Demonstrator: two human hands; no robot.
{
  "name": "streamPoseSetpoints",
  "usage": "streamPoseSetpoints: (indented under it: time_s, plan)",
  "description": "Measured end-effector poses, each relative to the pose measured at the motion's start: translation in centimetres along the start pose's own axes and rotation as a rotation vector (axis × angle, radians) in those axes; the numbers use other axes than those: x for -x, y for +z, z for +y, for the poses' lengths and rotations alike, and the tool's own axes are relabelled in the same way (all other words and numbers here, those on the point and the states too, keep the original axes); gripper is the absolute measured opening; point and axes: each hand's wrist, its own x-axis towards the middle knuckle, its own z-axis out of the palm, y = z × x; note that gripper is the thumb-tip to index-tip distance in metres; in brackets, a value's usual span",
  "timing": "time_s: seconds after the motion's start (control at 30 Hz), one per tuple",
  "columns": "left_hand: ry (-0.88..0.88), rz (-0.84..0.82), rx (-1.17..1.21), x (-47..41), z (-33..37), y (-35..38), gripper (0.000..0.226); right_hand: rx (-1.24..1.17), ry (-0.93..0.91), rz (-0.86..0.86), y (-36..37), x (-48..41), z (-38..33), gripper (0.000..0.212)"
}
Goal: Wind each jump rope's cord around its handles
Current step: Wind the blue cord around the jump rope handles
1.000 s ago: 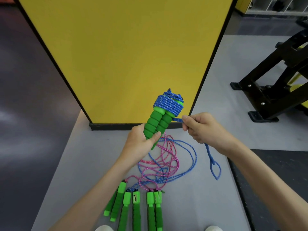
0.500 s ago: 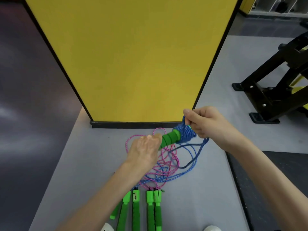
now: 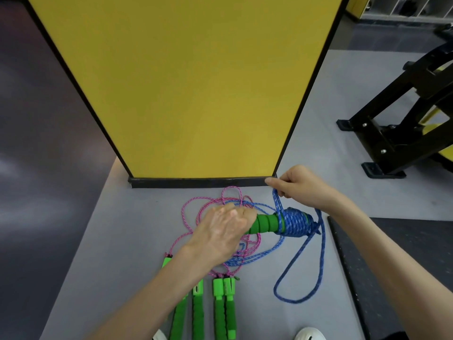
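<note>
My left hand [image 3: 224, 229] grips the green foam handles [image 3: 266, 223] of a jump rope, held level and pointing right. Blue cord [image 3: 295, 223] is wound in a thick coil round the handles' far end. My right hand [image 3: 302, 186] pinches a strand of that blue cord just above the coil. The rest of the blue cord hangs off the coil and lies as a long loop [image 3: 301, 276] on the floor at the right. Under my left hand lies a tangle of pink cord [image 3: 196, 207] and blue cord from other ropes.
Several more green handles [image 3: 221, 305] lie side by side on the grey floor [image 3: 122, 241] near my feet. A yellow panel [image 3: 186, 82] with a black base stands straight ahead. A black metal frame [image 3: 397, 119] is at the right, a dark mat [image 3: 404, 266] at the lower right.
The wound handles swung from upright to level and pointing right. My right hand drew the cord up above the coil, and a long loop of blue cord now lies on the floor.
</note>
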Motion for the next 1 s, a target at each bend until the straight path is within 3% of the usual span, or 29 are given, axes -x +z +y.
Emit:
streamPoseSetpoints:
  time_s: [0.13,0.23,0.33,0.4,0.47,0.53,0.77,0.9,1.0]
  plan:
    - [0.079,0.004,0.081,0.3,-0.7,1.0,0.033,0.024,0.004,-0.113,0.2,-0.2,1.2,0.047]
    - [0.073,0.019,0.240,0.4,-0.7,0.7,0.027,-0.094,-0.003,-0.208,0.7,-0.2,2.1,0.042]
    - [-0.120,0.004,0.562,0.1,-1.2,-0.2,0.022,-0.304,0.008,-0.250,1.1,-0.2,3.3,0.048]
    - [-0.263,0.017,0.907,-0.2,-1.6,-0.9,0.015,-0.337,0.074,-0.241,1.0,0.2,2.8,0.035]
    - [-0.361,0.057,1.234,-0.3,-1.8,-1.5,0.011,-0.387,0.006,-0.282,1.2,0.2,1.9,0.044]
    - [-0.403,0.070,1.396,-0.3,-1.9,-1.8,0.012,-0.486,-0.037,-0.251,1.3,0.4,0.7,0.050]
    - [-0.572,0.119,1.588,-0.8,-2.3,-1.7,0.015,-0.557,-0.084,-0.067,0.8,0.7,-1.0,0.051]
    - [-0.627,0.136,1.572,-0.9,-2.9,-1.6,0.017,-0.498,-0.102,-0.052,0.5,0.9,-1.3,0.036]
    - [-0.705,0.186,1.538,-0.9,-3.7,-1.4,0.015,-0.525,-0.059,-0.014,-0.1,1.2,-1.5,0.038]
